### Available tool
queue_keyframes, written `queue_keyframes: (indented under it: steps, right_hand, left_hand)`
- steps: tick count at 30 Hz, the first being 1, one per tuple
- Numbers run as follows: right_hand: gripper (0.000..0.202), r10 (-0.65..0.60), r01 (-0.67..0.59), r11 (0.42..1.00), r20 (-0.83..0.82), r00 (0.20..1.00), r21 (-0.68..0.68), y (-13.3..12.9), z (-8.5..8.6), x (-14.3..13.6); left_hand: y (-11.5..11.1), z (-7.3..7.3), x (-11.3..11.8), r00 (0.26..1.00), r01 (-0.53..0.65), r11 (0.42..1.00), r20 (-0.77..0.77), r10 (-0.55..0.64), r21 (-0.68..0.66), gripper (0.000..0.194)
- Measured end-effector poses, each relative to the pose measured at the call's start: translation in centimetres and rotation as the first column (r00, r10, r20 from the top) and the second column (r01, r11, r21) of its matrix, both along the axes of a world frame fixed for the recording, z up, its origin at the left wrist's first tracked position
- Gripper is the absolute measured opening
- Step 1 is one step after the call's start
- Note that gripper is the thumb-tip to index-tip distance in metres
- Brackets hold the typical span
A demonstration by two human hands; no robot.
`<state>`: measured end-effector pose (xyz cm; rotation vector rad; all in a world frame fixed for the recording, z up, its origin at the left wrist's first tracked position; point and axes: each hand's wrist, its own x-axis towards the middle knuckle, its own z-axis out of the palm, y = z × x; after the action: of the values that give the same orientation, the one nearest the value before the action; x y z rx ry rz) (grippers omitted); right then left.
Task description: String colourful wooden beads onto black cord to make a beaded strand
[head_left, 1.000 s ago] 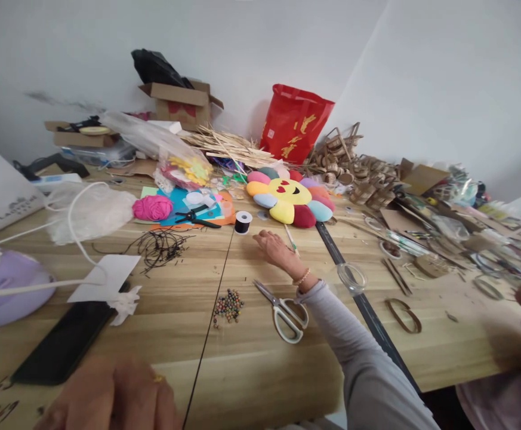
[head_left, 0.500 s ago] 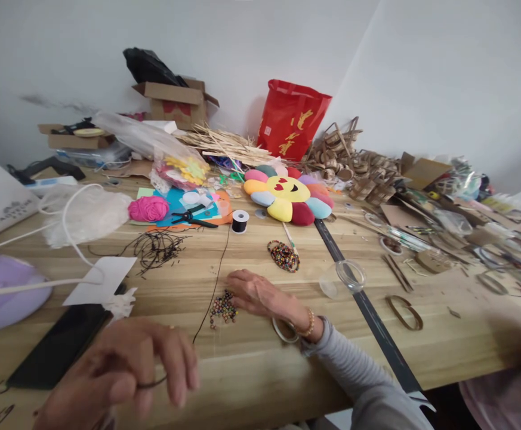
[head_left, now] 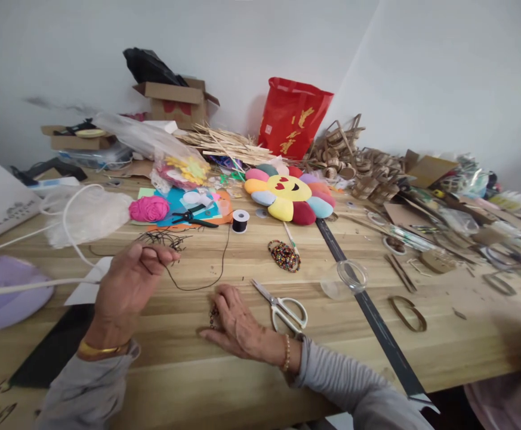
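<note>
Thumb and fingers of my left hand (head_left: 130, 278) are pinched together above the table, holding the end of a black cord (head_left: 193, 289). That cord curves over the wood up to a white spool (head_left: 241, 221) wound with black. My right hand (head_left: 242, 325) lies palm down, thumb spread from the fingers, over a small pile of beads (head_left: 212, 318); most of them are hidden beneath it. Just right of that hand are scissors (head_left: 283, 307) with white handles, blades slightly apart. Farther back lies a coil of multicoloured strung beads (head_left: 284, 255).
A clear round container (head_left: 352, 276) stands near a dark strip (head_left: 376, 322) along the table. Cut black cords (head_left: 164, 237), pliers (head_left: 193, 216), pink yarn (head_left: 149, 208) and a flower cushion (head_left: 289, 194) lie behind. A dark flat object (head_left: 54, 346) is at left. Another person sits far right.
My left hand has moved up and away from the near edge, bending the cord into a curve. My right hand has come nearer and now covers the beads, uncovering the scissors.
</note>
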<state>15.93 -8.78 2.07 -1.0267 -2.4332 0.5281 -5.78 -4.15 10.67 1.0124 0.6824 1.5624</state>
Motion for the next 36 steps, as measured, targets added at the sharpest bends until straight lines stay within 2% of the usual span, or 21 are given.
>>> queue_keyframes:
  steps: [3,7,12,19,23,27,30,34,36]
  right_hand:
    - [0.036,-0.055,0.054,0.998,0.044,0.998,0.028,0.3,0.1,-1.0]
    - [0.012,-0.054,0.042,0.992,0.102,0.993,0.122,0.8,-0.5,-1.8]
    - [0.015,-0.102,0.075,0.98,0.144,0.984,0.187,1.2,-1.4,-1.8]
    - [0.02,-0.143,0.11,0.975,0.167,0.976,0.192,1.6,-1.8,-0.8]
    - [0.014,-0.144,0.131,0.983,0.097,0.985,0.128,1.5,-1.5,-0.5]
    - [0.008,-0.127,0.128,0.992,-0.129,0.983,-0.002,1.6,-0.3,0.2]
    - [0.014,-0.204,0.177,0.977,-0.279,0.938,-0.12,2.0,0.6,1.3]
    - [0.02,-0.358,0.276,0.924,-0.346,0.867,-0.265,2.4,0.8,3.0]
    - [0.021,-0.378,0.28,0.914,-0.369,0.849,-0.293,2.7,0.5,3.6]
  left_hand:
    - [1.0,-0.5,0.6,0.999,0.04,0.999,0.03,-0.041,0.017,0.018]
    - [1.9,-2.5,1.0,0.998,0.019,1.0,0.058,-0.018,-0.016,0.018]
    - [2.6,-4.8,0.9,0.992,0.017,0.986,0.125,0.003,-0.163,0.02]
    - [3.1,-5.9,1.2,0.986,0.048,0.951,0.164,0.003,-0.305,0.033]
    - [3.2,-6.6,1.2,0.982,0.071,0.949,0.188,-0.013,-0.306,0.029]
    - [3.3,-7.1,1.0,0.978,0.085,0.937,0.21,-0.013,-0.339,0.029]
    - [3.2,-7.2,1.0,0.973,0.108,0.937,0.23,-0.03,-0.331,0.028]
    - [3.0,-7.1,1.1,0.97,0.126,0.934,0.237,-0.046,-0.335,0.028]
    - [2.9,-7.1,1.2,0.969,0.13,0.933,0.242,-0.047,-0.337,0.027]
